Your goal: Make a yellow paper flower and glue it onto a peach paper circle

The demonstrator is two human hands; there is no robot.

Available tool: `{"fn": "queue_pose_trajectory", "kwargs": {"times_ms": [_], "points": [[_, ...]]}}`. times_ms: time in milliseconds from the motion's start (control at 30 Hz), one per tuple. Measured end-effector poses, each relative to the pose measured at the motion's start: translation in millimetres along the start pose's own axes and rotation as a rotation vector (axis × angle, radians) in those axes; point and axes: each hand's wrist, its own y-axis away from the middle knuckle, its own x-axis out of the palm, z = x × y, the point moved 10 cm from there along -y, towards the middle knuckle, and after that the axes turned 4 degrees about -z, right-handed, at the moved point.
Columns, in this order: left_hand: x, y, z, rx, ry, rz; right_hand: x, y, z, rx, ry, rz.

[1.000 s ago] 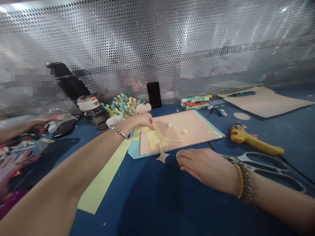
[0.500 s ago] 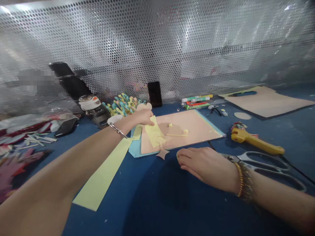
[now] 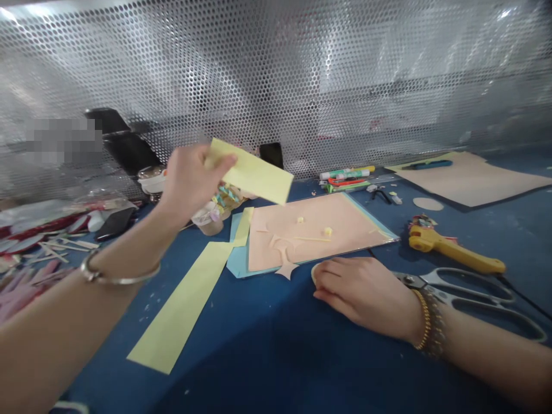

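The left hand (image 3: 190, 179) pinches a pale yellow rectangular paper piece (image 3: 257, 174), which juts rightward from it above the dark blue worktop (image 3: 259, 339). The right hand (image 3: 364, 294) rests with fingers curled; I cannot tell whether it grips anything. Silver-handled metal scissors (image 3: 431, 279) lie beside its wrist.

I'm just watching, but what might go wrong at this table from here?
The left hand holds the yellow paper by one end, so it might bend or slip.

The right hand lies right by the scissors; a careless move could knock them.

The small yellow bits on the peach sheet could perhaps be brushed away.
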Motion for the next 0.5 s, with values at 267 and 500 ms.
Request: {"fn": "queue_pose_trajectory", "kwargs": {"times_ms": [267, 500], "points": [[93.0, 116, 0, -0.112, 0.425, 0.399, -51, 7, -44, 0.324, -0.404, -0.498], [111.9, 133, 5, -0.245, 0.773, 0.456, 16, 3, -52, 0.56, -0.771, 0.029]]}}
